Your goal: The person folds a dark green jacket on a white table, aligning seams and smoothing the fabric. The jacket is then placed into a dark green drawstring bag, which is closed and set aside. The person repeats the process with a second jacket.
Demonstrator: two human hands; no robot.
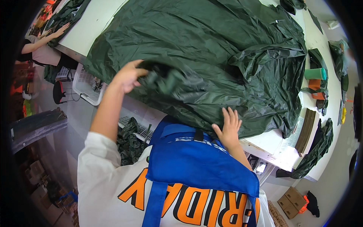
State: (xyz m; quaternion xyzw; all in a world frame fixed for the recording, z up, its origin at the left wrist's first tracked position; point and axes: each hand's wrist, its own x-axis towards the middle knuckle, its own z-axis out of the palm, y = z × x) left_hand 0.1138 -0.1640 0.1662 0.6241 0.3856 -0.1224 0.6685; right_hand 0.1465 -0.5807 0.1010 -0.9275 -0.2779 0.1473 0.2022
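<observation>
A large dark green garment of thin, shiny waterproof cloth (181, 34) lies spread and creased across the table, with a bunched, sleeve-like part at its right. My left hand (129, 77) is closed on a fold of this garment at its near left side. The lifted fold is smeared by motion and hangs above the rest of the cloth. Flat on the garment's near edge, my right hand (228, 128) has its fingers spread and grips nothing. A blue apron (200, 162) covers my front, touching the table's near edge.
The white table (92, 26) bears a teal cylinder (315, 73), a cardboard stack (305, 130) and loose green cloth (315, 155) at the right. White baskets (77, 83) stand below its left edge. A co-worker's hand (60, 30) rests on dark cloth at far left.
</observation>
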